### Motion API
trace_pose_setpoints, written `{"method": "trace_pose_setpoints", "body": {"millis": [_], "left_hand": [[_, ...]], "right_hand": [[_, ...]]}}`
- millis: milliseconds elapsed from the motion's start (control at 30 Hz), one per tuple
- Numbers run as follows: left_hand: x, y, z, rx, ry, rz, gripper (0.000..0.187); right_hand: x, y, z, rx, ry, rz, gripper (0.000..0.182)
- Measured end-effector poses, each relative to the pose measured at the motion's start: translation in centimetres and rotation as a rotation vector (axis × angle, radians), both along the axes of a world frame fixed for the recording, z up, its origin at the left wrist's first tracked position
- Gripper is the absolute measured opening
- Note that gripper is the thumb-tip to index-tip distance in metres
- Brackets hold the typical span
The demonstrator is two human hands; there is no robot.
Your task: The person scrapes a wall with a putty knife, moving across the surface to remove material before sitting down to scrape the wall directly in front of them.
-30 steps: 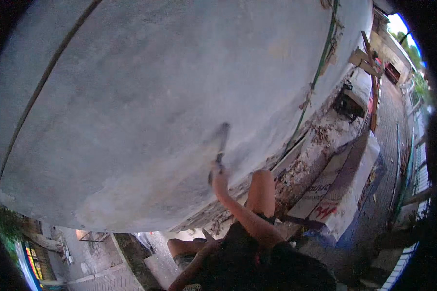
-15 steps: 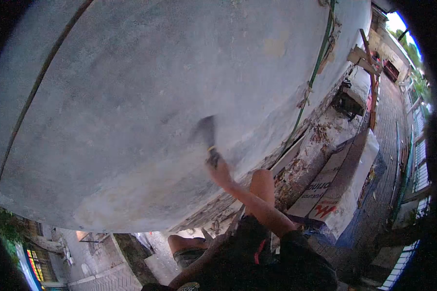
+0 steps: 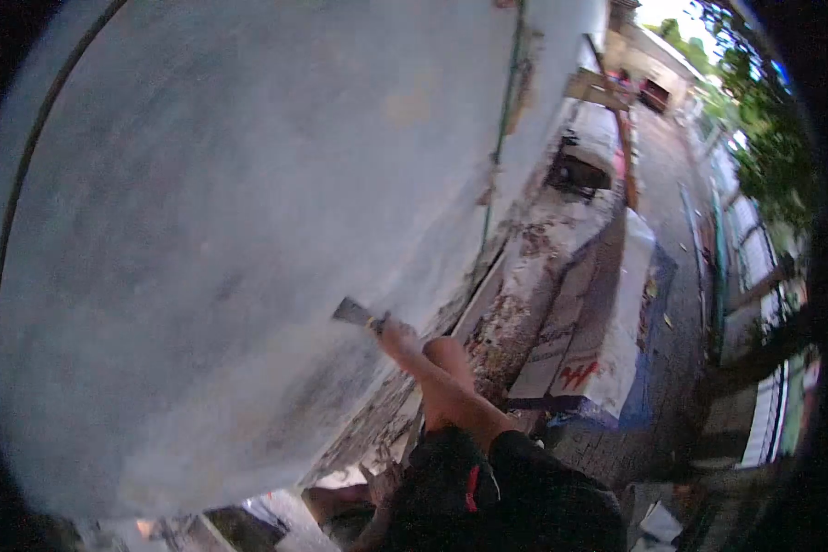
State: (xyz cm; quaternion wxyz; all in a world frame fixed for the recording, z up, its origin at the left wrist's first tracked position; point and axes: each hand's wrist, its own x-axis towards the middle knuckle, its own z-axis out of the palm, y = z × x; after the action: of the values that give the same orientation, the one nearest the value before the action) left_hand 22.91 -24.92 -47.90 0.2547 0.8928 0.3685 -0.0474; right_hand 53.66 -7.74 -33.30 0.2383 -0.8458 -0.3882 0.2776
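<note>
My right hand [image 3: 397, 339] is closed round the handle of a putty knife [image 3: 350, 312]. Its wide, dark blade points up and left, overlapping the lower part of a large grey-white plastered wall [image 3: 248, 175]. Paler, cloudy patches show on the plaster beneath the blade. Low down by my knee, my left hand [image 3: 384, 482] is dim and partly in shadow, its fingers apart and nothing visible in them. My bare right knee [image 3: 448, 357] is bent just behind the right forearm.
Along the wall's foot runs a rough ledge [image 3: 515, 313] strewn with debris. A flattened printed carton [image 3: 561, 368] lies on it, beside blue sheeting [image 3: 642, 386]. Farther off stand wooden boards [image 3: 627, 156]. A paved lane [image 3: 667, 221] runs along the right; a green line [image 3: 504, 120] hangs down the wall.
My right hand has brought the putty knife lower, its blade turning from upward to leftward. The view has swung right, so the lane shows more and the wall's edge has shifted left.
</note>
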Motion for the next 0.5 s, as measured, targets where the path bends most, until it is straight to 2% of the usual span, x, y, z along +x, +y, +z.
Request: {"method": "trace_pose_setpoints", "body": {"millis": [33,133,233,267,333,367,500], "left_hand": [[-0.2,0.1,-0.1,-0.021,0.01,0.017,0.042],[0.0,0.3,-0.4,-0.081,0.022,0.055,0.043],[-0.3,0.6,-1.6,-0.145,0.023,0.093,0.043],[-0.7,0.7,-3.1,-0.206,0.015,0.122,0.044],[0.0,0.4,-0.8,-0.091,0.059,0.108,0.042],[0.3,0.4,-0.2,-0.093,0.067,0.129,0.042],[1.7,0.5,2.6,-0.127,0.118,0.201,0.04]], "right_hand": [[0.0,-0.3,0.9,0.057,0.077,0.05,0.054],[0.3,0.8,-1.5,0.127,-0.359,0.059,0.045],[3.3,0.3,-5.2,-0.05,-0.434,0.126,0.039],[3.6,0.2,-4.5,-0.043,-0.383,0.134,0.038],[3.7,-0.5,-2.6,-0.035,-0.285,0.166,0.036],[3.0,-1.1,-2.3,0.032,-0.39,0.105,0.034],[4.6,0.2,-8.4,-0.053,-0.194,-0.046,0.033]]}}
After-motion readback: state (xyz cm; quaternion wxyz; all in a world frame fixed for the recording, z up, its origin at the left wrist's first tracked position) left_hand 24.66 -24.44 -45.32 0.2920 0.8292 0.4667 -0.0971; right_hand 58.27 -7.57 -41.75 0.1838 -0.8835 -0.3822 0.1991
